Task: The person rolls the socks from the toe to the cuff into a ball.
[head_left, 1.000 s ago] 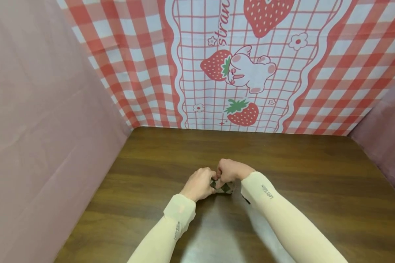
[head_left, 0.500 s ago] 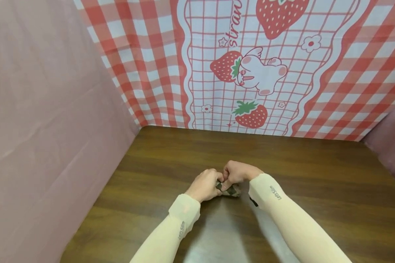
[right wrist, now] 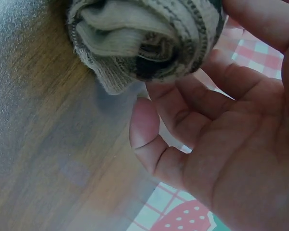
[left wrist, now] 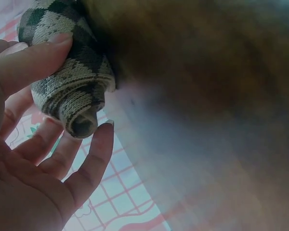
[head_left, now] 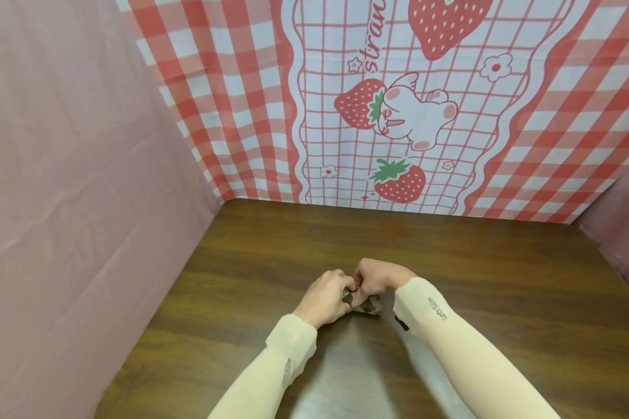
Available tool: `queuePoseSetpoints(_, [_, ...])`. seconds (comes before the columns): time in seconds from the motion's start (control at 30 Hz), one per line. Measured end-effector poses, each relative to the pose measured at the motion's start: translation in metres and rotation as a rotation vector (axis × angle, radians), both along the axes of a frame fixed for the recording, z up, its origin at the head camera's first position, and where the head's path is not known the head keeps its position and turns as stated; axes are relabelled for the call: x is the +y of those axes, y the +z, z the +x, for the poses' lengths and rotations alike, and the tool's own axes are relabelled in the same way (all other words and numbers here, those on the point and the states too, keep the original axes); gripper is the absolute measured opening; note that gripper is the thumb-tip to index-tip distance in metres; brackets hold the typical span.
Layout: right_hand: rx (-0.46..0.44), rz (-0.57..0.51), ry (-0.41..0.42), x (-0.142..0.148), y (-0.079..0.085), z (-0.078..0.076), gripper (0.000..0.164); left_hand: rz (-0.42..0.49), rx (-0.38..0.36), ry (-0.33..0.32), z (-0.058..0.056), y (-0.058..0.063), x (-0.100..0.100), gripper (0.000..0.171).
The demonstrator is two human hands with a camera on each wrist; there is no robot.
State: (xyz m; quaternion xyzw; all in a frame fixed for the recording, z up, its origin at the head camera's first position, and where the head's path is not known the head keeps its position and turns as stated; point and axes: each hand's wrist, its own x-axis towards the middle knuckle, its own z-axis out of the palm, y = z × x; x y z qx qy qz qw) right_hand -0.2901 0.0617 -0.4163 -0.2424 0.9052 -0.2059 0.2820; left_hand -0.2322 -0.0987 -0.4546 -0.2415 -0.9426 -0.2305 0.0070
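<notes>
A knitted sock, checked in dark green and cream, is rolled into a short bundle on the wooden table. My left hand grips its left end. In the left wrist view the thumb lies across the sock, and a narrower coil of knit sticks out of that end. From the right, my right hand pinches the roll with its thumb at the front and fingers behind. The right wrist view shows the sock's other end, with folded layers and a loose ribbed flap hanging down. Both hands partly hide the roll in the head view.
The brown wood-grain table surrounds the hands. Behind it hangs a red-and-white checked cloth with strawberry prints. A pink cloth wall closes the left side, and another stands at the far right.
The head view has turned slightly, so the whole scene sits further right than a second ago. Both hands stay on the rolled sock, with hardly any shift in their fingers.
</notes>
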Motion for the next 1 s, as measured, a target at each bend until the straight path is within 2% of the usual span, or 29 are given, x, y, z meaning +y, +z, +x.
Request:
queuePoseSetpoints(0.43, [-0.05,0.002,-0.035,-0.0004,-0.0023,-0.0016,0.024,0.003,0.031,0.002,0.0026,-0.0018,0.0003,0.027])
queuePoseSetpoints(0.6, [-0.078,0.012,-0.055,0.0019,-0.0042,-0.0031,0.027,0.007,0.051,-0.015,0.0034,-0.0022,0.002,0.026])
queuePoseSetpoints(0.83, [-0.088,0.008,-0.032,0.0037,-0.0077,-0.0038,0.036,-0.036,0.08,-0.06,0.0018,-0.0006,0.0001,0.027])
queuePoseSetpoints(1.0, [-0.107,-0.022,-0.033,0.0086,-0.0076,0.0004,0.025,-0.078,0.108,-0.091,0.004,-0.0013,-0.0009,0.03])
